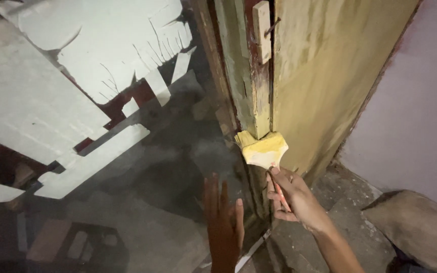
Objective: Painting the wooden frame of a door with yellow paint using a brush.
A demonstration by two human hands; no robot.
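My right hand (292, 194) grips the thin red handle of a wide paintbrush (263, 149) loaded with yellow paint. Its bristles press against the lower edge of a wooden door frame (249, 86), where yellow paint meets old green and red. Right of the brush stands a door panel (324, 71) coated in yellow. My left hand (223, 222) hangs flat with fingers spread, low and left of the brush, holding nothing and touching nothing I can see.
A small wooden latch block with a nail (262, 30) sits high on the frame. A pale purple wall (421, 111) rises at right. Peeling white wall paint (77, 65) fills the upper left. The rough grey concrete floor (350, 207) lies below.
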